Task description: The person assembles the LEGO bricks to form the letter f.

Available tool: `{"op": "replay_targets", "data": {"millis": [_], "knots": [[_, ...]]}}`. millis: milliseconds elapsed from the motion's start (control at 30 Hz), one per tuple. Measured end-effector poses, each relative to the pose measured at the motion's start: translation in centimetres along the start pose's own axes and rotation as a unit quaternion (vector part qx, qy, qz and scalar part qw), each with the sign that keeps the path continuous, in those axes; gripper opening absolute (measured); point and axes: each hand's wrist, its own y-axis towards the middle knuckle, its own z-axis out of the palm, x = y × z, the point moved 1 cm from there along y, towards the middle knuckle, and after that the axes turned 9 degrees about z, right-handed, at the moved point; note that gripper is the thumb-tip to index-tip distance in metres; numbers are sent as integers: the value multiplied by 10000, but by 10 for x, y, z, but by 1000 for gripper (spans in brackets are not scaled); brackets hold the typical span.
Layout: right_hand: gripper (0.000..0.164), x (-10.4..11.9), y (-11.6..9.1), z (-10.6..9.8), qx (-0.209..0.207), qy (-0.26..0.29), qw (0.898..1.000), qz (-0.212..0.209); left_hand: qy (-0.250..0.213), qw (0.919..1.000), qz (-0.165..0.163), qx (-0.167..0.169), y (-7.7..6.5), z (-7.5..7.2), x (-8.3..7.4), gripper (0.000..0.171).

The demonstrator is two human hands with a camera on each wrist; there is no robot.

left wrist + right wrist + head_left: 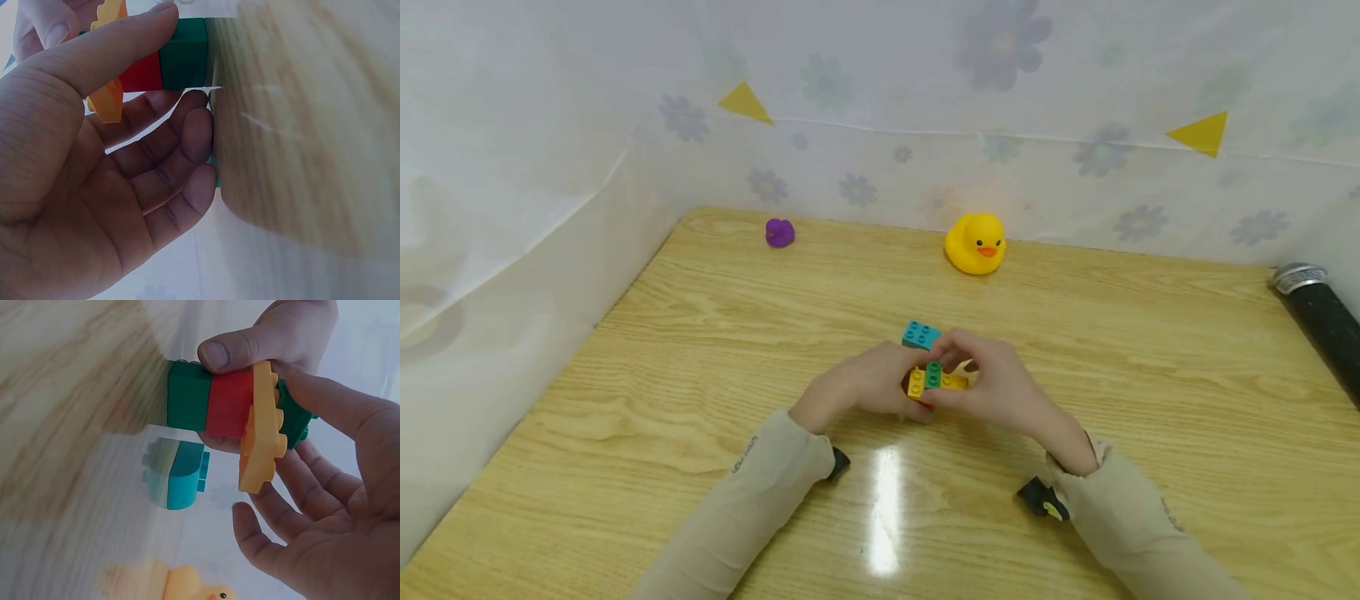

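A small stack of toy building bricks stands at the table's middle: a lower green brick, a red brick over it, a long yellow brick across that, and an upper green brick on top. My left hand grips the red and lower green bricks from the left, thumb along the near side. From the right, my right hand pinches the upper green brick between thumb and fingers. Just beyond both hands a teal brick with a rounded end sits on the table, studs up.
At the table's back stand a yellow rubber duck and a small purple duck. A black microphone lies at the right edge. White flowered sheeting hangs behind and along the left side of the wooden table.
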Motion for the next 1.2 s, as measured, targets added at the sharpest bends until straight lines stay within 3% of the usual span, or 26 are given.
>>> {"op": "replay_targets", "data": {"millis": [500,867,1200], "knots": [[36,0,2,4,-15,-72,9999,72,108,9998,-151,-49,-3,-2,0,67],[37,-6,2,-4,587,438,9969,297,156,9998,-109,-54,0,2,2,70],[29,-6,1,-9,550,-22,9984,130,171,9996,-242,-26,1,1,0,61]]}}
